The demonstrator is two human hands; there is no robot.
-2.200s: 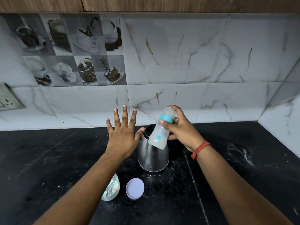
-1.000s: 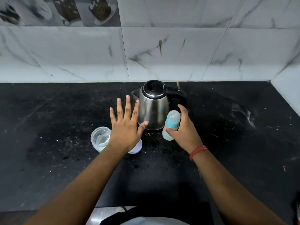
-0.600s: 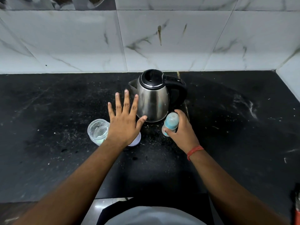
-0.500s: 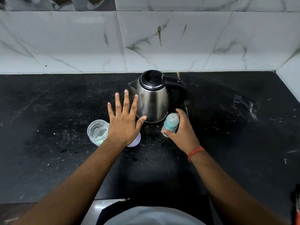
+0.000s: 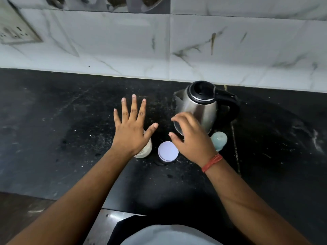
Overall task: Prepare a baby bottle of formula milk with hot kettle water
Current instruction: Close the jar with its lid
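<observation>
left hand [image 5: 131, 133] hovered flat, fingers straight and spread, holding nothing, over a jar [image 5: 146, 149] it mostly hid. right hand [image 5: 192, 140] was empty, fingers loosely curled and apart, in front of the kettle [image 5: 200, 106]. baby bottle [image 5: 219, 140] stood on the counter [image 5: 53, 129] just right of that hand, near the kettle base, cap on, not held. round white lid [image 5: 168, 151] lay flat between the hands, beside the jar. risks, as a guess: right hand sat close to the steel kettle wall, so a careless reach could mean a burn if the water was hot; a wrist swing right could knock the narrow bottle over; left palm dropping could tip the open jar and spill what was in it, contents not readable. counter was black stone, dusted with pale specks and smears, more at far right. white marbled tile wall behind, wall socket [image 5: 16, 30] at far left, printed tiles along the top edge.
</observation>
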